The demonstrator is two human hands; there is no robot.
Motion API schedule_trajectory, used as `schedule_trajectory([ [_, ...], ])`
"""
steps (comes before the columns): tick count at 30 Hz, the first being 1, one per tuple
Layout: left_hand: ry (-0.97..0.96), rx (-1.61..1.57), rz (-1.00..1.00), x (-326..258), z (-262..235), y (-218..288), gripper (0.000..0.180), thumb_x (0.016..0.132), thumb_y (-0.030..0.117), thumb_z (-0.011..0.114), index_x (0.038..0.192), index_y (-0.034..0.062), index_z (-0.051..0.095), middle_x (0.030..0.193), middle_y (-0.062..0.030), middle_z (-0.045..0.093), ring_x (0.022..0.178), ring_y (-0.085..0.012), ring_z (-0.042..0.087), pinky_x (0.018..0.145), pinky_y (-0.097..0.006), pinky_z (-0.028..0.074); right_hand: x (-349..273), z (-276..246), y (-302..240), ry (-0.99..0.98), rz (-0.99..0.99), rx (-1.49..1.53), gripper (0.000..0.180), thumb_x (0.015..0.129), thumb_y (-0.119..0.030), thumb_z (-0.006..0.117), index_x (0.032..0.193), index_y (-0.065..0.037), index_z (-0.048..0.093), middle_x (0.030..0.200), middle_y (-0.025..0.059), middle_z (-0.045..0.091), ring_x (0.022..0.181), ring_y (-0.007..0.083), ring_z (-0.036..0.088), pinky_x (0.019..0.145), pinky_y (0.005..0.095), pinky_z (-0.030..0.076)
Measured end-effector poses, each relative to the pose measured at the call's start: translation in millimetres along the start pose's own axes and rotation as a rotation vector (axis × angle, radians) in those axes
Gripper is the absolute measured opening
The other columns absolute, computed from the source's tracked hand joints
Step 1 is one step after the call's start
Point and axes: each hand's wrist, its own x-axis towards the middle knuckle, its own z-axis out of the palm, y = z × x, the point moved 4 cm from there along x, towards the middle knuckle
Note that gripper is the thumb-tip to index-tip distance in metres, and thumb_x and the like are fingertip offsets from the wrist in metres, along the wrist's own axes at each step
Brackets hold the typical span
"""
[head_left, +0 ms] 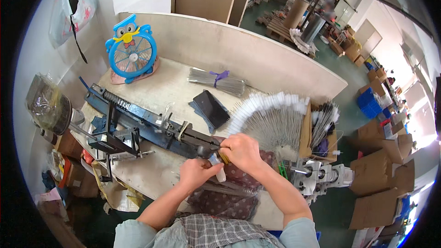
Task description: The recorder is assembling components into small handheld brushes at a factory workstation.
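My left hand grips a small white brush head on thin wire just in front of the end of a long dark blue metal jig that lies across the worktable. Close above it, my right hand pinches the same piece near the jig's black end, fingers closed. A fan of wire brushes with white tufted tips spreads just beyond my right hand. A patterned cloth lies under both wrists.
A blue owl-shaped fan stands at the table's back left. A tied bundle of grey wires and a black tablet lie behind the jig. A cardboard box of brushes, a metal machine part and stacked cartons sit at the right.
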Motion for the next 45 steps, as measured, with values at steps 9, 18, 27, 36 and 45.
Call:
schedule_trajectory([
  [9, 0.047, -0.809, -0.014, -7.3, 43.4, 3.5, 0.035, 0.08, 0.034, 0.067, 0.083, -0.0009, 0.062, 0.07, -0.0062, 0.063, 0.061, -0.015, 0.06, 0.054, -0.03, 0.046, -39.0, -49.9, 6.9, 0.282, -0.259, 0.027, 0.018, 0.073, -0.017, 0.07, 0.088, -0.008, 0.068, 0.077, 0.0019, 0.064, 0.073, 0.0222, 0.059, 0.065, 0.0338, 0.049],
  [18, 0.067, -0.084, 0.154, 2.6, 23.8, 4.9, 0.019, 0.076, 0.015, 0.065, 0.082, -0.0019, 0.058, 0.069, -0.0121, 0.063, 0.057, -0.0169, 0.059, 0.055, -0.032, 0.047, -82.8, 11.4, 12.6, 0.049, -0.354, 0.115, 0.015, 0.074, -0.006, 0.065, 0.089, -0.008, 0.065, 0.077, 0.0027, 0.064, 0.068, 0.0208, 0.059, 0.059, 0.0304, 0.048],
  [27, 0.479, -0.991, -0.276, -26.5, -59.2, -125.5, 0.03, 0.085, 0.032, 0.065, 0.096, 0.0061, 0.056, 0.084, -0.0042, 0.06, 0.067, -0.0103, 0.057, 0.057, -0.022, 0.046, -52.5, 45.0, 26.0, 0.134, -0.122, 0.024, 0.023, 0.078, -0.015, 0.065, 0.1, -0.007, 0.062, 0.086, 0.007, 0.06, 0.077, 0.0249, 0.061, 0.064, 0.0342, 0.05],
  [36, 0.399, -1.355, -0.41, -40.0, -100.8, -158.4, 0.024, 0.085, 0.034, 0.064, 0.09, 0.011, 0.061, 0.076, 0.0034, 0.059, 0.071, -0.009, 0.056, 0.064, -0.024, 0.046, -41.8, 59.4, 33.3, -0.103, 0.03, -0.059, 0.037, 0.074, -0.027, 0.072, 0.102, -0.006, 0.061, 0.092, 0.0088, 0.06, 0.084, 0.0272, 0.062, 0.066, 0.0365, 0.05],
  [45, 0.567, -1.492, -0.378, -32.0, -87.3, -153.6, 0.014, 0.085, 0.025, 0.063, 0.082, 0.0116, 0.06, 0.069, 0.0035, 0.057, 0.064, -0.009, 0.054, 0.059, -0.024, 0.043, -70.7, 22.0, 19.0, -0.287, -0.003, -0.121, 0.025, 0.067, -0.027, 0.076, 0.077, -0.006, 0.066, 0.074, 0.0073, 0.061, 0.072, 0.0281, 0.062, 0.061, 0.0345, 0.048],
])
